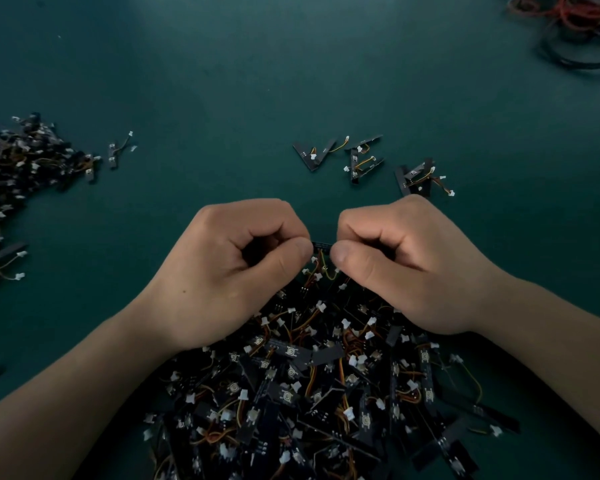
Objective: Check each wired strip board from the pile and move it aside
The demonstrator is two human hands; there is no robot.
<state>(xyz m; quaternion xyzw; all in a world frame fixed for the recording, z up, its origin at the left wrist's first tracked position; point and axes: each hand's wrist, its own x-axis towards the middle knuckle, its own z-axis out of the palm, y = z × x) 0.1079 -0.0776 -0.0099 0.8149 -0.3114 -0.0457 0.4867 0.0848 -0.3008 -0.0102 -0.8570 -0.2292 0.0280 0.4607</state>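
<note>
Electronics workshop, green bench mat [222, 81], heaps of wired strip boards [309, 393], tangled cables [575, 32]

the tabletop [239, 81] is a plain dark teal green, paler where light falls near the top

the pile [326, 393] is mostly black boards, flecked all over with small white connectors and pale round buttons, and threaded with orange, yellow and brown wires

the held strip board [321, 244] is black with faint pale marks; its wires [321, 258] are orange and yellow, one greenish

the loose boards [355, 161] are black with tiny white dots, white plugs and orange-yellow wires

the left heap [21, 161] shows the same black, white and brown mix, dimmer

the cable tangle [575, 26] is red, orange and black
</note>
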